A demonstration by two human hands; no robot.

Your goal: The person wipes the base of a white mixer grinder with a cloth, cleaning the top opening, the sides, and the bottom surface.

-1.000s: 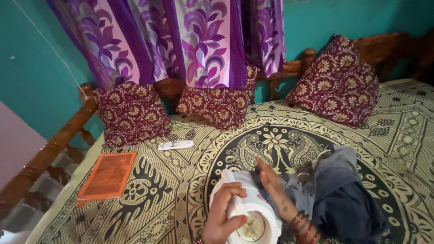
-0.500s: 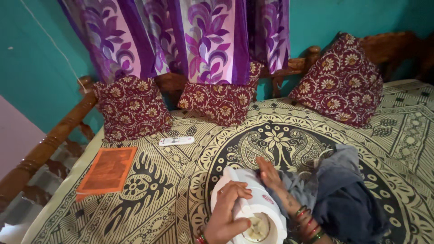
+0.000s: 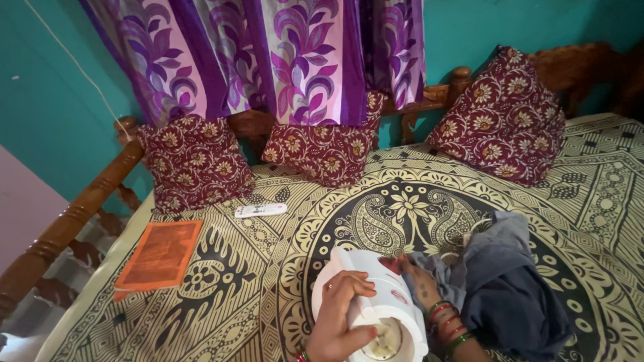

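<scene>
Left grip [image 3: 339, 322] wraps my white plastic electric iron [image 3: 376, 302]; right grip [image 3: 419, 281], fingers together, presses its far side, crumpled grey-blue cloth [image 3: 500, 281] just beyond on the bed.

Single head-worn view, angled down and forward across bed [image 3: 268, 268] toward cushions [image 3: 194, 164] and curtain [image 3: 302, 60]; hands close at bottom edge, headboard end farther off.
</scene>
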